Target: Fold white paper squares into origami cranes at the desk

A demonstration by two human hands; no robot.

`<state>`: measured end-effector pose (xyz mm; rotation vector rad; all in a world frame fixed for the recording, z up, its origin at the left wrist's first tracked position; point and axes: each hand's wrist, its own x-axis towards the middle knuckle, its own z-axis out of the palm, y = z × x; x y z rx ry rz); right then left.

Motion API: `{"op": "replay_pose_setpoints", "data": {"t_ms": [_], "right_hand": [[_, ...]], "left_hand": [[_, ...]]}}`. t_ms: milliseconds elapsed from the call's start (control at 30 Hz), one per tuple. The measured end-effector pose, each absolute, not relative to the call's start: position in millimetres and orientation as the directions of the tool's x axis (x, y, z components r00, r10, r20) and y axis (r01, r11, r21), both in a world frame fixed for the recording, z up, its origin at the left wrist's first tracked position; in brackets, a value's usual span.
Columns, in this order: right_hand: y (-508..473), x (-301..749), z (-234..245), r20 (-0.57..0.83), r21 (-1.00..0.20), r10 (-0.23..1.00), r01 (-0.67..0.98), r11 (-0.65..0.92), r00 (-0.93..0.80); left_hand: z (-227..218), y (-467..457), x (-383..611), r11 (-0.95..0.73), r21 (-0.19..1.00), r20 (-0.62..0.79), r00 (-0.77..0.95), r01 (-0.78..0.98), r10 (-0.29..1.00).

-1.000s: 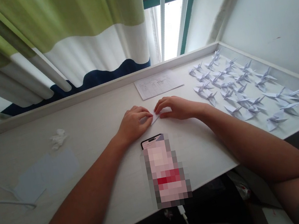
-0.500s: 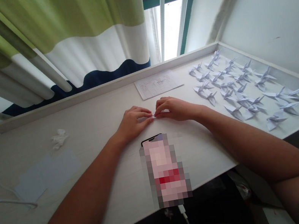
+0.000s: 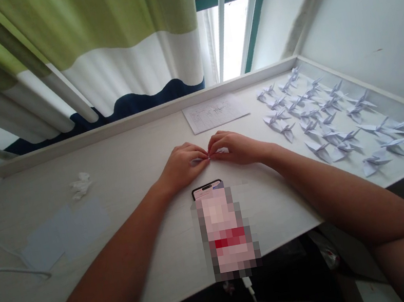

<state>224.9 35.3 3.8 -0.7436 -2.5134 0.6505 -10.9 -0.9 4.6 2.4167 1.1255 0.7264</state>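
Note:
My left hand (image 3: 184,165) and my right hand (image 3: 233,147) meet over the middle of the white desk. Fingertips of both are pinched together on a small folded white paper (image 3: 197,161). Most of that paper is hidden behind my fingers, so its shape cannot be made out. Just below my hands lies a phone (image 3: 225,235) with a lit, blurred screen. Several folded white paper cranes (image 3: 319,149) stand in loose rows on the desk to the right of my right hand.
Beyond my hands rests a printed sheet (image 3: 217,114). On the left are a crumpled white tissue (image 3: 81,185), blank paper sheets (image 3: 47,238) and a white cable (image 3: 12,270). A charging cable (image 3: 248,284) hangs from the phone past the front edge. A raised rim (image 3: 104,131) borders the desk's back.
My fingertips have drawn closer together on the paper, closing the small gap between the hands. The whole view has shifted slightly; the other things lie as before.

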Motion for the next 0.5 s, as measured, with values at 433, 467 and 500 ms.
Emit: {"op": "replay_pose_setpoints", "data": {"t_ms": [433,467,500], "right_hand": [[30.6,211.4,0.3,0.180,-0.724,0.824,0.494,0.481,-0.538],[30.8,211.0,0.4,0.173,-0.732,0.832,0.496,0.467,-0.528],[31.0,210.9,0.7,0.169,-0.737,0.837,0.497,0.458,-0.520]], "left_hand": [[-0.3,-4.0,2.0,-0.268,0.801,0.169,0.228,0.535,0.959],[-0.1,-4.3,2.8,-0.244,0.812,0.151,0.212,0.531,0.965],[0.2,-4.5,3.5,-0.223,0.824,0.135,0.202,0.521,0.970]]}}
